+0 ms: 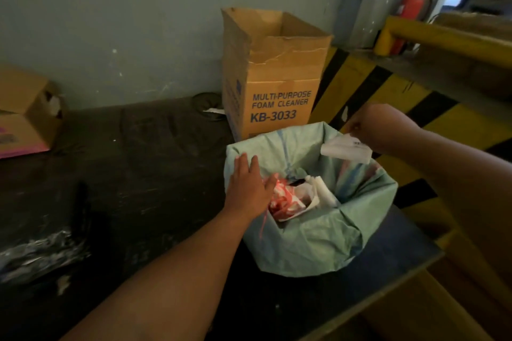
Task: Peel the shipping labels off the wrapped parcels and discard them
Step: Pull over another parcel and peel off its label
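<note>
The discard step is in hand, judging by where things lie. The right hand pinches a peeled white paper shipping label in its grip; the label hangs curled just below that grip, over the far right rim of the round bin lined with a pale green plastic bag. The fingertips themselves are hidden behind the hand, so exactly how they close on the label cannot be told, only that the label hangs from them.

The left hand lies flat with fingers spread and straight, resting on the liner at the bin's near-left rim, holding nothing. It seems to steady or hold the bag mouth wide.

The next move likely calls for the right grip to let go so the label drops inside. Since the label is adhesive, it may cling to the fingers, and a shake or a wipe against the liner may be needed.

Below both grips, the bin already holds crumpled white paper scraps and a wadded red-and-white plastic piece, near the left fingertips.

Beyond the left grip stands a tall open brown cardboard box printed "MULTI-PURPOSE FOAM CLEANER KB-3033"; its contents are not visible. Far out to the left of the left grip sits a smaller torn cardboard box.

No wrapped parcels are in view.
</note>
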Motion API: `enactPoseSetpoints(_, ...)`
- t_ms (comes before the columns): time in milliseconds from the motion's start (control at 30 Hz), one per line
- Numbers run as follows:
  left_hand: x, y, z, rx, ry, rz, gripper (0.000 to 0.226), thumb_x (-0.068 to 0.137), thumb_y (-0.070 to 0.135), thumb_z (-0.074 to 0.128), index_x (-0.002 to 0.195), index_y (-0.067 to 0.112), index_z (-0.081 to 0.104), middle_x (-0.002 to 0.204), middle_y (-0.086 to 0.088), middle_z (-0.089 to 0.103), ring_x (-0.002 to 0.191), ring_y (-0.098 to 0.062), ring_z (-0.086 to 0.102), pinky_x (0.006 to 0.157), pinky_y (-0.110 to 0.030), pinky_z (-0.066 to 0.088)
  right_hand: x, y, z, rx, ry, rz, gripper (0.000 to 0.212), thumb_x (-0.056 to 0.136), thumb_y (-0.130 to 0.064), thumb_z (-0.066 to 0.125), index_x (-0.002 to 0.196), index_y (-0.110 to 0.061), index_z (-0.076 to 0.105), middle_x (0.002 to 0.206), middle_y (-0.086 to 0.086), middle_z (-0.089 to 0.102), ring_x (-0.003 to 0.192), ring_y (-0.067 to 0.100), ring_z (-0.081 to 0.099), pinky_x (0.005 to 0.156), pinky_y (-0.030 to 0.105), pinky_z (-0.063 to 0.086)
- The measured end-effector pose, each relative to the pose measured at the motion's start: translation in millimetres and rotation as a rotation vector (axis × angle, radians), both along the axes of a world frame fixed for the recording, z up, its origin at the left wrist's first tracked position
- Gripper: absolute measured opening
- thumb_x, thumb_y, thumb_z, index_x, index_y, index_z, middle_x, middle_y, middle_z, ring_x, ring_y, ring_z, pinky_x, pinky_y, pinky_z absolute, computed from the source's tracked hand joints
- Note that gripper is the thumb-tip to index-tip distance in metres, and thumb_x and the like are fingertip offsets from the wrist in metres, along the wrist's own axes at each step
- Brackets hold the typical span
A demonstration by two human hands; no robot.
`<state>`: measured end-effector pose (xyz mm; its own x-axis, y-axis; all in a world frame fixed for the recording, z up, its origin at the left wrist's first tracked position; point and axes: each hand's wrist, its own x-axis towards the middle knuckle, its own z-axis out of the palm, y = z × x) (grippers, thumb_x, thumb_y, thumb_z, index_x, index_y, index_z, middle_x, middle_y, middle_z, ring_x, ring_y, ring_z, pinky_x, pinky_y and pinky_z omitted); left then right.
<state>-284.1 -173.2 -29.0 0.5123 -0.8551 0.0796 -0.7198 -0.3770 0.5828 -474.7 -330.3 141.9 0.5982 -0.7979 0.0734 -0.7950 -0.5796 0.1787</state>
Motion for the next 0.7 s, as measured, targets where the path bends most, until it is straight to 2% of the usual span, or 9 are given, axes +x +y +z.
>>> enactPoseSetpoints(133, -8, -13, -13, 0.138, -0.014, 0.001, 0.085, 0.102, 0.055, 0.034, 0.159, 0.004, -0.004, 0.167, -0.016, -0.013, 0.154, -0.025, -0.017, 0.125, -0.041, -0.004, -8, -13, -9, 0.018, -0.016, -0.041, 0.028, 0.09, -0.012, 0.059, 0.116, -0.019, 0.066, 0.1, 0.002, 0.068, 0.088, 0.019, 0.065, 0.08, 0.034, 0.057)
enactPoseSetpoints(267, -8, -13, -25, 0.126, -0.061, 0.009, 0.084, 0.103, 0.057, 0.029, 0.159, 0.003, -0.003, 0.167, -0.014, -0.015, 0.153, -0.022, -0.019, 0.125, -0.039, -0.004, -10, -26, -11, 0.02, 0.084, -0.046, 0.028, 0.091, -0.013, 0.058, 0.118, -0.016, 0.066, 0.103, 0.005, 0.067, 0.093, 0.02, 0.064, 0.084, 0.036, 0.057)
enactPoseSetpoints(400, -8, -12, -26, 0.143, -0.087, 0.003, 0.089, 0.102, 0.058, 0.031, 0.158, 0.001, -0.008, 0.167, -0.014, -0.018, 0.153, -0.022, -0.021, 0.125, -0.037, -0.005, -10, -35, -10, 0.027, 0.15, -0.022, 0.035, 0.094, -0.01, 0.056, 0.128, -0.019, 0.06, 0.12, 0.006, 0.062, 0.109, 0.023, 0.06, 0.093, 0.035, 0.052)
enactPoseSetpoints(700, -4, -15, -33, 0.155, -0.065, 0.011, 0.096, 0.098, 0.066, 0.031, 0.158, 0.005, -0.012, 0.166, -0.01, -0.022, 0.151, -0.018, -0.024, 0.124, -0.036, -0.007, -19, -44, -15, 0.083, -0.035, -0.065, 0.037, 0.094, -0.004, 0.05, 0.127, -0.017, 0.061, 0.124, 0.008, 0.062, 0.113, 0.024, 0.059, 0.095, 0.036, 0.05)
